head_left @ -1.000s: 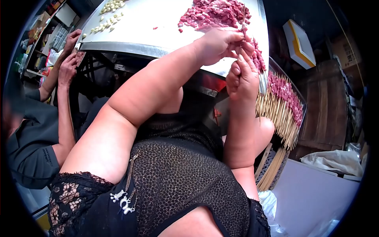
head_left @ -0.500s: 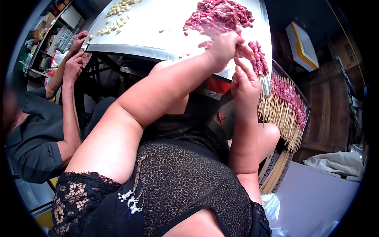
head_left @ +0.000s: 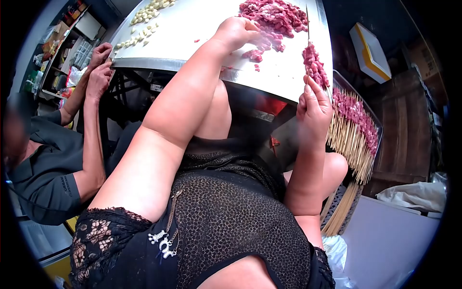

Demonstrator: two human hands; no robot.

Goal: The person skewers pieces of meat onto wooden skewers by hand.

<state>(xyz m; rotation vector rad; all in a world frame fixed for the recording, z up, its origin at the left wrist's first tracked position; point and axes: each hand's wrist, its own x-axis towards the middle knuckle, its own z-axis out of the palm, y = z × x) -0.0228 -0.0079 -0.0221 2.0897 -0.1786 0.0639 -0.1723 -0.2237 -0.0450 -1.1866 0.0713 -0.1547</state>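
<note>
My right hand (head_left: 315, 108) pinches the lower part of a thin wooden skewer (head_left: 308, 29), whose bare tip points up. Lower down, the skewer overlaps threaded meat (head_left: 315, 65) at the table's right edge; which pieces are on it I cannot tell. Over the white table (head_left: 192, 43), my left hand (head_left: 237, 34) has its fingers drawn together at the lower left of the pile of cut raw meat (head_left: 276, 17). Those fingertips are blurred, and anything between them is too small to make out. A few loose meat pieces (head_left: 253, 55) lie nearby.
Peeled garlic cloves (head_left: 144, 36) lie on the table's left part. At the left edge a co-worker's hands (head_left: 99, 72) are close together. Right of the table, a tray holds many meat skewers (head_left: 356, 118), with bare sticks (head_left: 342, 207) below. A white-and-yellow box (head_left: 370, 53) stands farther right.
My left hand has moved away from my right hand, leftward to the meat pile. My right hand has shifted slightly right and down with the skewer. The whole view has shifted a little.
</note>
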